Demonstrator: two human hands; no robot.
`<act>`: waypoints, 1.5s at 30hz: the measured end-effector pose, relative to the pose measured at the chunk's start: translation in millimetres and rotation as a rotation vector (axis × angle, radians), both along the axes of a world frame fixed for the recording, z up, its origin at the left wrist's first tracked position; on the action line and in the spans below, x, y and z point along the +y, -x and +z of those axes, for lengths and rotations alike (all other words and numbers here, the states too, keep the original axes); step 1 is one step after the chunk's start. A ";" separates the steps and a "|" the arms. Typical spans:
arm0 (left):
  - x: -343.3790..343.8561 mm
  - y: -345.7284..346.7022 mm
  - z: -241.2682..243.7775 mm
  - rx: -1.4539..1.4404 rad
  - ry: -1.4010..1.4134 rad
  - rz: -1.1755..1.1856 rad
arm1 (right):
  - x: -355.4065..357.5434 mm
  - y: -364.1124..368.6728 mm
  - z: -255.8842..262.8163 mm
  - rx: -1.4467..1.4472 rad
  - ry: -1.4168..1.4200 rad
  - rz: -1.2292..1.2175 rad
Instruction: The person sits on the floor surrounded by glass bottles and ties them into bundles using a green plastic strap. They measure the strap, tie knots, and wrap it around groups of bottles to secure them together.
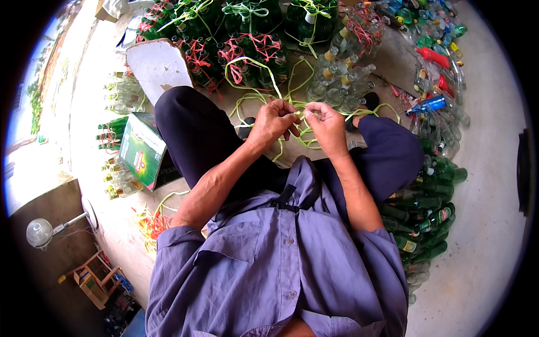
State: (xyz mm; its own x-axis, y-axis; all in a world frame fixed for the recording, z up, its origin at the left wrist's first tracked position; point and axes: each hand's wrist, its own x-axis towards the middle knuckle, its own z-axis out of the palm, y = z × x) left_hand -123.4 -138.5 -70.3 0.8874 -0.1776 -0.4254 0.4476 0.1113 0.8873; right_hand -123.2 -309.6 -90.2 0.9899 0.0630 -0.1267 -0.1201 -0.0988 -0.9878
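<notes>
Both hands meet above the floor between the bent knees. My left hand (pixel 273 122) pinches a yellow-green plastic strap (pixel 276 82), which runs up from the fingers in a long loop. Close beside it, my right hand (pixel 326 126) holds the same strap material between thumb and forefinger. A small crossing or knot of strap shows between the fingertips, too small to make out fully. More loops of it lie loose on the floor below. Just beyond the right hand stands a group of clear glass bottles (pixel 337 90). Green glass bottles (pixel 252 63) bound with pink strap stand past the left hand.
Further strapped green bottles (pixel 311 25) stand at the back. Loose green bottles (pixel 433 189) lie piled on the right, below mixed plastic and glass bottles (pixel 438 54). A green printed carton (pixel 141 149), a white board (pixel 158 59), orange strap (pixel 153 227) and a fan (pixel 40 233) are on the left.
</notes>
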 end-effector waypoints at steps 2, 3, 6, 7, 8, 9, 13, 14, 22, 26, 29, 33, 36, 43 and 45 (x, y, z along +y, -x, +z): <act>-0.8 -0.1 4.2 0.013 -0.020 0.010 | -2.3 0.3 0.7 -0.084 0.121 -0.070; -0.1 -0.2 2.7 -0.007 -0.053 0.018 | -3.8 -0.3 3.0 -0.145 0.187 -0.099; 1.7 -1.3 -7.3 -0.072 -0.173 0.025 | -4.3 -0.9 6.5 -0.141 0.122 -0.048; 1.4 -1.8 -10.5 -0.097 -0.226 0.018 | -4.4 -0.7 7.1 -0.108 0.057 -0.011; 0.9 -1.6 -13.7 -0.122 -0.279 0.011 | -3.1 0.2 5.9 -0.055 0.005 0.010; 0.4 -0.8 -17.0 -0.167 -0.321 0.000 | -0.1 1.6 3.5 -0.002 -0.048 0.030; -2.6 1.8 -25.5 -0.267 -0.411 -0.023 | 6.2 1.6 1.9 0.061 -0.054 0.055; -2.9 2.3 -26.3 -0.272 -0.414 -0.025 | 6.1 1.1 2.7 0.106 -0.070 0.055; -7.5 1.2 -16.3 -0.148 -0.336 -0.005 | 4.4 -2.3 -5.2 0.227 -0.106 0.024; -6.0 -1.0 -9.1 -0.023 -0.171 0.093 | 1.5 -2.5 -9.6 0.279 -0.168 -0.012; 0.0 -3.8 -17.5 0.025 -0.061 0.134 | -2.5 -3.3 -10.4 0.359 -0.255 0.013; -4.3 -2.5 -22.3 -0.043 -0.096 0.124 | -3.5 -3.7 -12.7 0.431 -0.342 0.014; -4.7 -3.0 -22.3 -0.054 -0.122 0.026 | -3.0 -3.7 -13.9 0.440 -0.363 0.010; -7.0 0.2 -26.2 -0.086 -0.214 -0.059 | 1.7 -2.4 -14.4 0.418 -0.388 0.001; -7.1 0.0 -28.9 -0.083 -0.220 -0.073 | 1.9 -1.5 -15.7 0.418 -0.379 -0.003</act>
State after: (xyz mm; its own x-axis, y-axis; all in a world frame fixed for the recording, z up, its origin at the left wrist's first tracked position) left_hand -123.4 -145.5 -99.2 0.9092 -0.1540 -0.3869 0.3718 -0.1184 0.9208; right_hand -121.7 -307.8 -105.8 0.8606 0.1778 -0.4772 -0.5087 0.2548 -0.8224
